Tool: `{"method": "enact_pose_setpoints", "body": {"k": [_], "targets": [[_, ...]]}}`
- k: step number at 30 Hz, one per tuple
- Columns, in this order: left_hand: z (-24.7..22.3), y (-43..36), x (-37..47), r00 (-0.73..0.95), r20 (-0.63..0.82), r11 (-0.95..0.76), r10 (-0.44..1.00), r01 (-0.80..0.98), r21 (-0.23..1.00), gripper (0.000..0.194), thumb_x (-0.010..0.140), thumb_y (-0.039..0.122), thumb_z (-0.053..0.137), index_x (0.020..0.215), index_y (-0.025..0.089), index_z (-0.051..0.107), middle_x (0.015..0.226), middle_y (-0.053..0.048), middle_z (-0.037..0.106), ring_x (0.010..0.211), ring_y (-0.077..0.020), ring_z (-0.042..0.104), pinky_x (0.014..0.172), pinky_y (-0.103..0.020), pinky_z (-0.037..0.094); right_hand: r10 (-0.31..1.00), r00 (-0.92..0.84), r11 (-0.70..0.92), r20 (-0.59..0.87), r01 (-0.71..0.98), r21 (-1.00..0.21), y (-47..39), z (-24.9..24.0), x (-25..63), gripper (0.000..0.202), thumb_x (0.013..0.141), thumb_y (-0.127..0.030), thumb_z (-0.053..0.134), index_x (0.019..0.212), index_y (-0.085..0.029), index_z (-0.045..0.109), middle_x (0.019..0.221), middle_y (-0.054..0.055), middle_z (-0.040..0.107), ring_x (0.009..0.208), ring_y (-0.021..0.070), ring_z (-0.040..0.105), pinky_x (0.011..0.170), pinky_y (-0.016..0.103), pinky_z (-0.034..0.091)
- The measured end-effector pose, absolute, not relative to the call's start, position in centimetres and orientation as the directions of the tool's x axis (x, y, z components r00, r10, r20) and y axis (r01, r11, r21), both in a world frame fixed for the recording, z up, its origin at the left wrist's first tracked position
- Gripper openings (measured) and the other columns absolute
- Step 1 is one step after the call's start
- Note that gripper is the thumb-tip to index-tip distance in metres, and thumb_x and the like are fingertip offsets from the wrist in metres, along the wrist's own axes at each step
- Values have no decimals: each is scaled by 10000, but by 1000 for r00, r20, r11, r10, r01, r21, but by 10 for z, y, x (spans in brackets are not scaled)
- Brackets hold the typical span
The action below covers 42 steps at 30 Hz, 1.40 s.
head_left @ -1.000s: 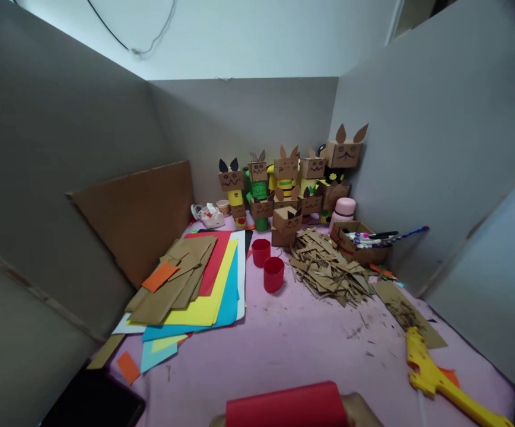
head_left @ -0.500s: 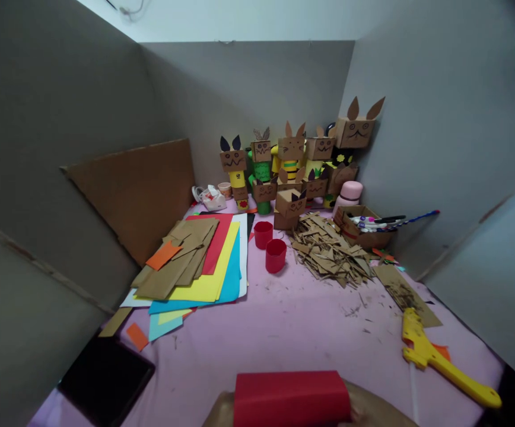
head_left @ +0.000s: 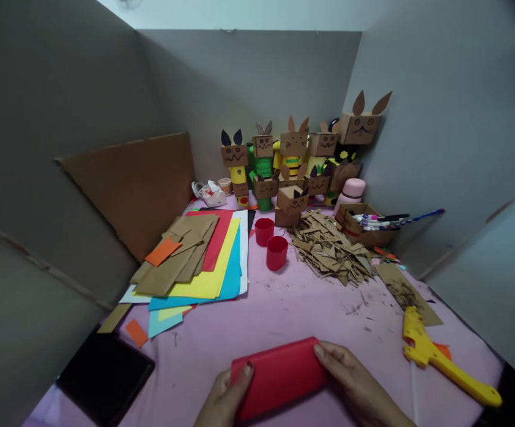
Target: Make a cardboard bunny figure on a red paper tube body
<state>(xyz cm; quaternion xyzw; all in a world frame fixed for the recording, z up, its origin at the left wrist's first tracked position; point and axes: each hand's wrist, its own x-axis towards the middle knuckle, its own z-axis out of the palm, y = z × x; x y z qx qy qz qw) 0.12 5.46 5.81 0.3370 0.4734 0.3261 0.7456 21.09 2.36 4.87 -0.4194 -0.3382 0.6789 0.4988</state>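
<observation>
Red paper (head_left: 279,379) nearest edge of table (head_left: 311,314), L hand (head_left: 226,394) pinching one end, R hand (head_left: 350,376) gripping other; red rings (head_left: 277,254) beyond paper; glue gun (head_left: 435,362) right of it.

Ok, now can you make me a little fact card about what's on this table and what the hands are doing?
left hand: holds one end of the red paper piece
right hand: holds its other end
red rings: two, standing close together
paper stack: red, yellow, blue and white sheets, brown pieces on top
cardboard scraps: in a heap
glue gun: yellow, lying at the right
bottle: pink
animal figures: at the back, with ears and drawn faces
</observation>
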Motion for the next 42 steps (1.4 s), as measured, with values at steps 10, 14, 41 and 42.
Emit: {"method": "enact_pose_setpoints", "body": {"k": [10, 14, 41, 42], "targets": [[78, 58, 15, 485, -613, 775, 623, -487, 402, 502, 748, 372, 645, 1109, 29, 578, 1006, -183, 694, 1029, -307, 610, 929, -405, 445, 967, -49, -249, -252, -411, -877, 27, 37, 220, 352, 711, -341, 701, 1012, -177, 622, 924, 66, 699, 840, 206, 621, 774, 309, 433], [68, 55, 13, 628, -330, 680, 705, -466, 566, 706, 508, 217, 823, 1158, 106, 570, 1177, -167, 617, 1183, -345, 476, 1018, -427, 335, 969, -56, -242, -240, -399, -884, 26, 38, 225, 426, 662, -299, 744, 1049, -187, 604, 970, 75, 692, 882, 215, 622, 832, 336, 425], [80, 36, 29, 360, -569, 667, 739, -511, 542, 529, 727, 215, 684, 1218, 116, 514, 1010, -135, 707, 1023, -289, 617, 940, -409, 457, 929, 371, -132, -10, 305, -943, 7, 37, 260, 386, 793, -436, 519, 1103, -208, 549, 1184, 115, 576, 1039, 254, 565, 889, 394, 437], [76, 37, 29, 340, -581, 663, 739, -515, 543, 544, 724, 214, 686, 1226, 110, 507, 1032, -134, 700, 1053, -290, 597, 959, -408, 444, 905, 426, -161, 14, 372, -914, 1, 36, 275, 408, 788, -463, 507, 1110, -215, 545, 1187, 112, 568, 1020, 256, 570, 885, 404, 437]]}}
